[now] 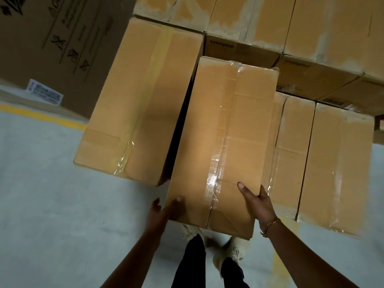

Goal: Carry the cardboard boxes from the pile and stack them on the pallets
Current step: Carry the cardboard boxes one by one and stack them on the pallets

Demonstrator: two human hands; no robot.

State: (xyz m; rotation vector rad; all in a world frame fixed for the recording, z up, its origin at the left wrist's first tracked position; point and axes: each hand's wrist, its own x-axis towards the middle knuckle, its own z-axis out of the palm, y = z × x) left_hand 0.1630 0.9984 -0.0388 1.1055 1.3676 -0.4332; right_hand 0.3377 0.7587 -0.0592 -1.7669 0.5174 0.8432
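Note:
A long brown cardboard box (224, 129) sealed with clear tape lies lengthwise in front of me, its near end sticking out over the floor. My left hand (166, 208) grips its near left corner, thumb on top. My right hand (256, 202) holds the near right edge, thumb on the top face and fingers hidden behind the side. A similar taped box (141, 96) sits close on the left. Two more boxes (332, 163) lie lower on the right. Higher rows of stacked boxes (291, 28) stand behind.
A large printed carton (52, 42) stands at the far left by a yellow floor line (41, 116). Grey concrete floor (62, 215) spreads to the left and below. My legs and pale shoes (230, 252) are under the box's near end. A bit of wooden pallet (379, 129) shows at the right edge.

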